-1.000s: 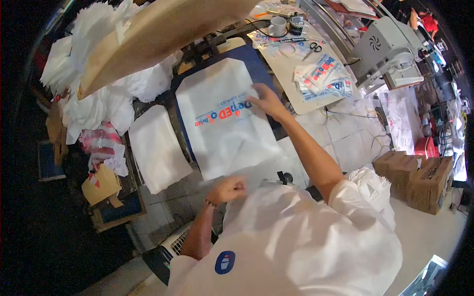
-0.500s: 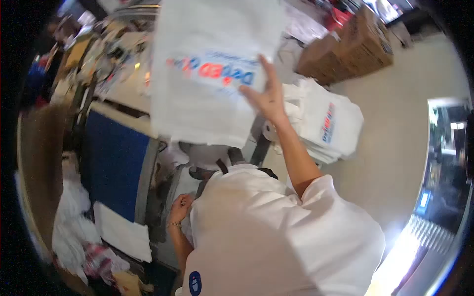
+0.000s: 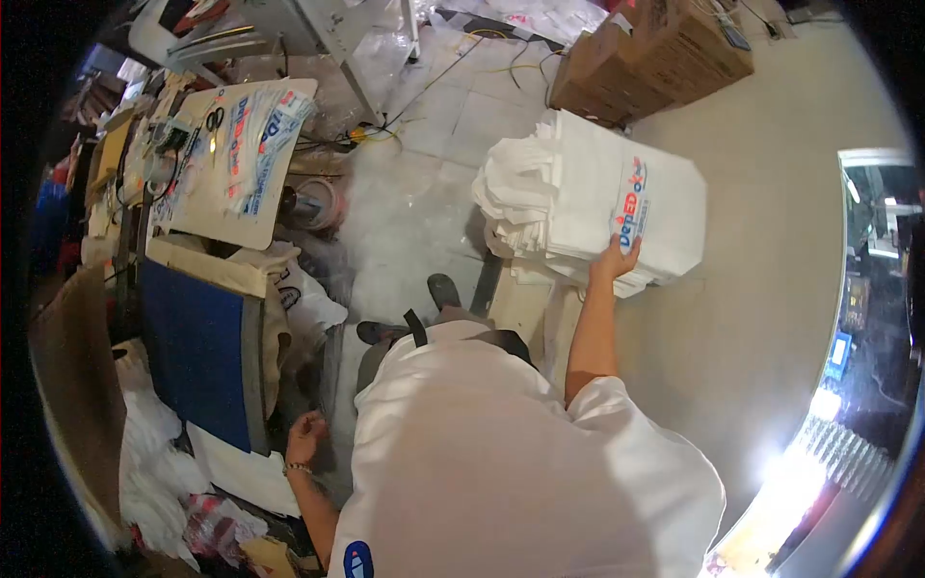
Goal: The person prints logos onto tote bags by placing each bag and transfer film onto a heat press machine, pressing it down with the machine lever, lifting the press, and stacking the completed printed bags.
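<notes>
A stack of white bags (image 3: 665,207) printed "DepED" in blue and red lies to my right, its folded edges bunched on the left side. My right hand (image 3: 615,260) rests on the top bag by the print, fingers apart and lying on the cloth. Low on my left, my left hand (image 3: 306,435), with a bracelet at the wrist, hangs with loosely bent fingers and nothing visible in it. Close by that hand stand a blue panel (image 3: 198,342) and a folded white cloth (image 3: 246,470).
Cardboard boxes (image 3: 655,63) stand behind the stack. At upper left, a pale board (image 3: 255,226) carries printed pieces and scissors (image 3: 214,119). Cables (image 3: 438,82) run across the floor near a metal-legged table (image 3: 352,72). A bright glass-fronted case (image 3: 877,289) is at far right.
A white printed bag, held up in front of me by my right hand, now appears to lie on the stack. My right hand moved right and down; my left hand shifted left and lower.
</notes>
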`<action>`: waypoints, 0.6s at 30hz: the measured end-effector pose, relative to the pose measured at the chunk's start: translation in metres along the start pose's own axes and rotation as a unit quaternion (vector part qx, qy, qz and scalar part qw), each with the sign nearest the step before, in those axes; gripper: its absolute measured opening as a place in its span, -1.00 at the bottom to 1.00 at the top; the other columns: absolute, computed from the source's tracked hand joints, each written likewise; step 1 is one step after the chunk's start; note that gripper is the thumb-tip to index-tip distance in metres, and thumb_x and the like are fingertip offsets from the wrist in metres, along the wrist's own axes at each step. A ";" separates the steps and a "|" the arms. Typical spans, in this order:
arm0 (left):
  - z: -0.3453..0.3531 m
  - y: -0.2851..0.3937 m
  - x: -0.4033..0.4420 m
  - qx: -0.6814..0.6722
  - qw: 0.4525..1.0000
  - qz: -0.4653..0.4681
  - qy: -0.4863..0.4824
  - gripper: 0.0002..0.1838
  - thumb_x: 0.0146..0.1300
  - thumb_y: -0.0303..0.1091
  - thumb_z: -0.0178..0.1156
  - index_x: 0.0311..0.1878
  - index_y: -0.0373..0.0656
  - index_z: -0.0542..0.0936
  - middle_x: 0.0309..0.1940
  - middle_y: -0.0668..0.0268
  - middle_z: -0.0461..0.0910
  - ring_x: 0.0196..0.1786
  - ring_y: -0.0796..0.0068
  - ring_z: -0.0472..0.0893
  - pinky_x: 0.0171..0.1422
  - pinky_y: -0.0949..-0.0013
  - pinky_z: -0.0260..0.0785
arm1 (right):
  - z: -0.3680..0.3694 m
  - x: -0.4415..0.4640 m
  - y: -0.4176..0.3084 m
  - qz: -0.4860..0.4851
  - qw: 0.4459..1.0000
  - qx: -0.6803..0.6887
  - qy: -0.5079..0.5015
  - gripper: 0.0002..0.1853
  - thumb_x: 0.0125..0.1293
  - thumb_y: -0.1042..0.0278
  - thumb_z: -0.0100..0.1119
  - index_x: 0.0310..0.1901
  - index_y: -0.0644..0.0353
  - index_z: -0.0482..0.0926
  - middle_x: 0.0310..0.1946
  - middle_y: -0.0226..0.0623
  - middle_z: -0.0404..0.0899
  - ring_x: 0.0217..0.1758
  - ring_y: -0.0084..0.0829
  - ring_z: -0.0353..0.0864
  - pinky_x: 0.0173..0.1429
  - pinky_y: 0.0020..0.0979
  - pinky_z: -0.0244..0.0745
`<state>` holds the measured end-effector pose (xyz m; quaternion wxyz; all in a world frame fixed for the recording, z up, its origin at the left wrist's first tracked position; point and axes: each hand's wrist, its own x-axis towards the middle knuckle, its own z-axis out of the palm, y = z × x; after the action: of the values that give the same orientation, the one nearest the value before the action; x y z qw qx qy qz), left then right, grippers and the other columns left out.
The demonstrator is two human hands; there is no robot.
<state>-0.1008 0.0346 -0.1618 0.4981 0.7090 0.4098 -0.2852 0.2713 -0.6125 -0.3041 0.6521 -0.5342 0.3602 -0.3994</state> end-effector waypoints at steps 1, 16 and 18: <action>-0.004 -0.001 -0.004 0.030 0.999 0.038 0.008 -0.64 0.34 -0.27 0.25 0.10 -0.30 0.55 -0.26 0.32 0.61 -0.19 0.55 0.54 0.01 0.41 0.42 | -0.007 0.002 0.015 -0.016 0.994 -0.103 0.009 -0.30 0.14 0.75 0.25 0.35 0.35 0.29 0.31 -0.18 0.34 0.25 -0.33 0.42 0.32 -0.36 0.37; -0.155 -0.121 -0.074 -0.233 0.836 0.075 0.492 -0.74 0.39 -0.25 0.17 -0.42 -0.15 0.52 -0.53 0.35 0.52 -0.52 0.61 0.40 -0.41 0.49 0.26 | 0.130 -0.068 -0.075 -0.331 0.713 -0.616 -0.050 -0.09 0.11 -0.03 0.37 0.45 0.10 0.19 0.30 0.29 0.31 0.33 0.17 0.35 0.39 0.17 0.10; -0.188 -0.219 -0.046 -0.073 0.828 -0.034 0.554 -0.77 0.32 -0.27 0.21 -0.28 -0.27 0.60 -0.38 0.19 0.62 -0.32 0.40 0.54 -0.16 0.32 0.43 | 0.225 -0.129 -0.063 -0.448 0.730 -0.364 -0.366 -0.37 0.12 0.14 0.37 0.24 0.15 0.47 0.23 0.11 0.44 0.29 0.01 0.43 0.34 -0.04 0.28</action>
<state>-0.3144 0.2341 -0.1636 0.2278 0.6949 0.6604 0.1701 0.4105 -0.4100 -0.1987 0.2351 -0.9347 -0.0695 -0.2573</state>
